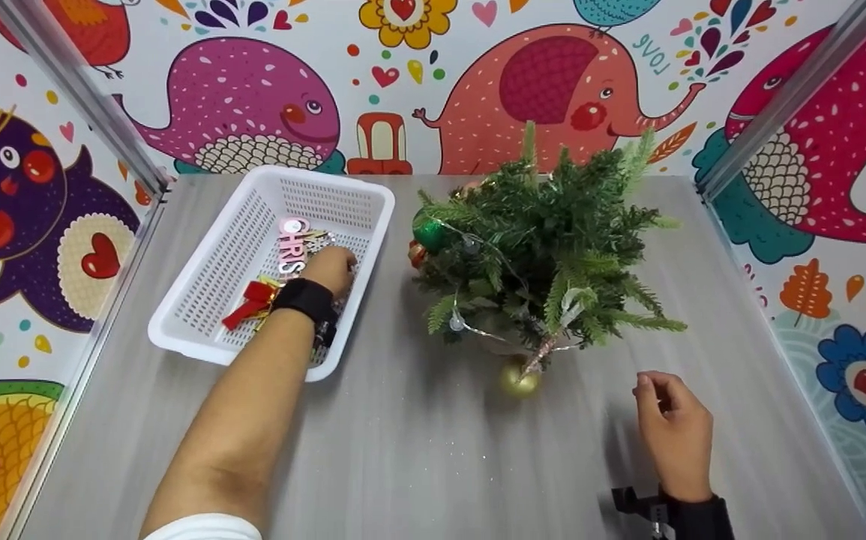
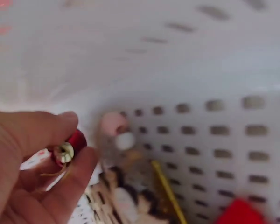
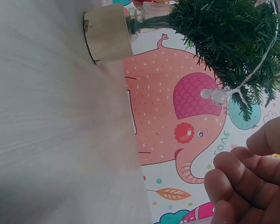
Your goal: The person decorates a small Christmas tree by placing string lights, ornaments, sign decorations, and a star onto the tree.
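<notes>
Inside the white plastic basket, my left hand is lowered near its right side. In the left wrist view the thumb and fingers pinch a small red ornament with a gold cap and a thin gold loop. Close by lie a pink-and-white letter sign and a red bow. My right hand rests in the air by the front right of the table, fingers loosely curled, holding nothing. The small Christmas tree stands between the hands, beyond the right one.
On the tree hang a green ball, a gold ball low in front, and a light string with a clear bulb. The tree stands in a beige pot. Patterned panels with metal posts border the table.
</notes>
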{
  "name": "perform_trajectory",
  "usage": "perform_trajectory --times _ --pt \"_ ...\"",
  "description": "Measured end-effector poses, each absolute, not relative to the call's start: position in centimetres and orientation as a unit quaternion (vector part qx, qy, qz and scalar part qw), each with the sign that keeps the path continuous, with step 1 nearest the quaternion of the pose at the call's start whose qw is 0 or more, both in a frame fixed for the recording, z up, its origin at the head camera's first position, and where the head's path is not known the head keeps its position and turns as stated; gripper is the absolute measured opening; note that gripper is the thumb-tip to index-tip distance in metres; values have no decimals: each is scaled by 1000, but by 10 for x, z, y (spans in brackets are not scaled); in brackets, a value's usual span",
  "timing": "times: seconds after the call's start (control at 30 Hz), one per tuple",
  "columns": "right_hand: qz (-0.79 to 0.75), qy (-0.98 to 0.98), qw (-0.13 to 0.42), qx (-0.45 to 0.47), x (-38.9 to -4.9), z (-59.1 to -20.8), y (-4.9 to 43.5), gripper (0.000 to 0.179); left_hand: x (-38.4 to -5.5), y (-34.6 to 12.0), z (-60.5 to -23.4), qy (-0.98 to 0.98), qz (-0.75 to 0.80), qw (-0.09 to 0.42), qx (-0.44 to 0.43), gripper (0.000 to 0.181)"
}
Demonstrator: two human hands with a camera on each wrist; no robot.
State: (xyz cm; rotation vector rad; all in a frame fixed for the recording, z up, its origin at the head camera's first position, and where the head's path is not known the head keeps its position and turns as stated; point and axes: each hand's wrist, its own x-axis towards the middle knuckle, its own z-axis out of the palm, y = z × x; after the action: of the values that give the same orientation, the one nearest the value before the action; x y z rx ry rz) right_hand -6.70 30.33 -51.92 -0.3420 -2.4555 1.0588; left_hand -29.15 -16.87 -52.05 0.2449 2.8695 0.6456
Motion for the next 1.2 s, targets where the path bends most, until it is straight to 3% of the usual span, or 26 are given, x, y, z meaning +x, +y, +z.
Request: perform_trajectory --times 0.2,0.3,0.6,0.7,0.8,0.9,1.03,1.2 --pt "380 -892 224 -102 -64 -514 296 9 -279 -174 -496 966 228 104 70 28" --pt "387 -890 228 -84 -59 -507 291 9 -264 -175 -477 967 230 80 73 29" --pt "407 -868 282 35 -39 -474 264 21 -190 -151 -428 929 337 -118 99 33" --pt "416 -850 306 106 -33 -459 250 23 -160 -131 -415 904 361 -170 155 34" --pt "440 -814 330 184 -30 -440 232 5 -134 -113 -405 869 376 -221 235 31" --pt "479 -758 349 272 -31 -424 212 25 -113 -96 -398 826 391 -260 312 28" --pt "513 -698 353 355 -37 -414 193 26 -92 -71 -392 776 409 -269 398 29" --pt "471 -731 333 364 -39 -429 182 35 -77 -43 -400 751 416 -238 454 35"
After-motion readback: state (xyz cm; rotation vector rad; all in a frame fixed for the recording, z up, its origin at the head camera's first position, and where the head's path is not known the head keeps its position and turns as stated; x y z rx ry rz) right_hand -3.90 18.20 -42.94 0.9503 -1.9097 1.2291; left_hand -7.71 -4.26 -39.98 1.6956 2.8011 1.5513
